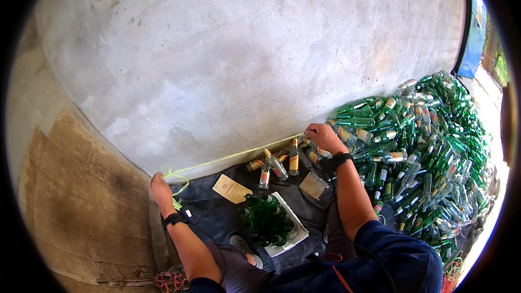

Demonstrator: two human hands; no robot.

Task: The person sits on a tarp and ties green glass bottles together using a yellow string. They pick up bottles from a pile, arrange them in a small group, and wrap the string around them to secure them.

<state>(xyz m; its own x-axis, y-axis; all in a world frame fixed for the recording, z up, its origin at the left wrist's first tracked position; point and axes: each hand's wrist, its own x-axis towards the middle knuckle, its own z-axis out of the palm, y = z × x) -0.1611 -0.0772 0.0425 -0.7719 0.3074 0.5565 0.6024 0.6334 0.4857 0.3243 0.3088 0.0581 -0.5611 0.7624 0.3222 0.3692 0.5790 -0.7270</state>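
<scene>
A yellow-green string (233, 157) is stretched between my two hands, in front of the grey wall. At its left end, my left hand (160, 190) is closed on it, with a loop and loose ends hanging beside the fingers. My right hand (324, 137) pinches the other end, higher and farther right. Below the string, between my arms, a cluster of green glass bottles (266, 218) stands upright close together on a white foam slab (297, 234). Neither hand touches the bottles.
A large heap of green and clear bottles (429, 157) fills the right side. Several clear labelled bottles (277, 166) lie or stand by the wall (244, 65). Cardboard pieces (232, 189) rest on the black sheet (209, 211); brown boards (97, 201) lean at left.
</scene>
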